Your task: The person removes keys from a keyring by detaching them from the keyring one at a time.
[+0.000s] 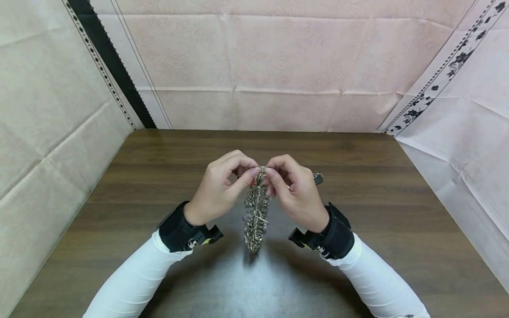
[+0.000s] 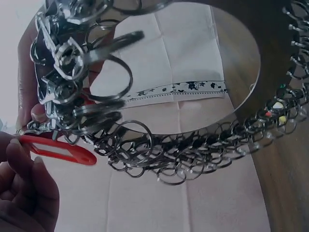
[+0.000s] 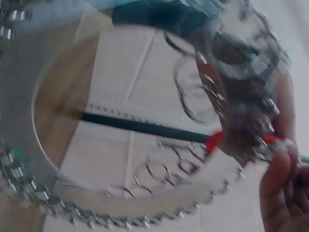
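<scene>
A large metal key ring [image 1: 256, 216], a flat hoop strung all round with small split rings, stands upright on edge between my hands. With thumb and fingers my left hand [image 1: 220, 187] pinches small rings at its top. My right hand [image 1: 298, 192] pinches the same spot from the other side, its fingertips close to the left ones. A red key tag [image 2: 58, 151] lies against the left fingertips. From behind the right hand sticks out a dark-tipped piece [image 1: 318, 178] with metal on it; most of it is hidden. In the right wrist view the hoop [image 3: 120, 215] is blurred.
The brown wooden table [image 1: 159, 154] lies below. Patterned light cloth [image 1: 278, 53] hangs behind it and on both sides. Black bands [image 1: 339, 238] with small cameras sit on both wrists, over white sleeves [image 1: 139, 278].
</scene>
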Demonstrator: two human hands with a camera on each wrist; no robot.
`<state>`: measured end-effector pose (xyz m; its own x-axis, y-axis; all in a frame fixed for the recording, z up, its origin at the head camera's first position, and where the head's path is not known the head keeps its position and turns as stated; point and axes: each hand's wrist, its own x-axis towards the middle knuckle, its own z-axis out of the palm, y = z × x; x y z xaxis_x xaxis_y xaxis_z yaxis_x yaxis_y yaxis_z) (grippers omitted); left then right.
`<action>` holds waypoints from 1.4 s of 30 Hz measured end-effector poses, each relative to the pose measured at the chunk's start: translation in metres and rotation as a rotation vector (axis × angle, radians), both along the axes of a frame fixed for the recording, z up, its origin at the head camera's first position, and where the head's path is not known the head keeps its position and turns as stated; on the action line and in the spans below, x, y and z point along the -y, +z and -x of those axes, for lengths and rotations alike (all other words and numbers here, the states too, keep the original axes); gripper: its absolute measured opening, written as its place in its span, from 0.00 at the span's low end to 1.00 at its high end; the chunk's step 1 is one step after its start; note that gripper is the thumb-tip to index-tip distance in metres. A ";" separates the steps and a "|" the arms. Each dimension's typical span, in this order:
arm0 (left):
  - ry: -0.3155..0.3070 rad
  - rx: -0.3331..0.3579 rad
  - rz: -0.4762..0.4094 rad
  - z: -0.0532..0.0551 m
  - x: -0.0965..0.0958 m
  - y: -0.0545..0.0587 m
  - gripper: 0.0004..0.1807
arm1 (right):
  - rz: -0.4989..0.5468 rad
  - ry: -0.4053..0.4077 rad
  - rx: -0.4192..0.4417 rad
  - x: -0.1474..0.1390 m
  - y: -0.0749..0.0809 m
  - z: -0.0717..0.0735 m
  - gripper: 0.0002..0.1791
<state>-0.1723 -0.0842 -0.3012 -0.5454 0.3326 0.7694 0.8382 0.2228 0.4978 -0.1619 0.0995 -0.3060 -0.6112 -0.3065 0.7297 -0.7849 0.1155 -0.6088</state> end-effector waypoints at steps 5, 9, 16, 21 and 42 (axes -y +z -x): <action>0.055 -0.035 0.097 -0.001 0.003 0.000 0.05 | -0.157 -0.022 -0.024 -0.006 0.006 0.003 0.03; 0.115 -0.091 0.183 -0.001 0.002 0.000 0.06 | -0.237 -0.038 -0.052 -0.008 0.009 0.004 0.02; 0.205 -0.198 0.295 -0.003 -0.001 -0.002 0.06 | -0.293 -0.072 -0.058 -0.010 0.009 0.005 0.03; 0.190 -0.152 0.282 -0.003 0.000 -0.002 0.06 | -0.288 -0.056 -0.023 -0.009 0.006 0.004 0.04; 0.150 -0.172 0.114 0.001 0.003 0.001 0.06 | -0.097 -0.033 0.039 -0.009 0.010 0.000 0.03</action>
<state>-0.1729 -0.0868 -0.3000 -0.4597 0.3477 0.8172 0.8616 0.3978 0.3154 -0.1615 0.1084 -0.2964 -0.6494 -0.3540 0.6730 -0.7556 0.2009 -0.6234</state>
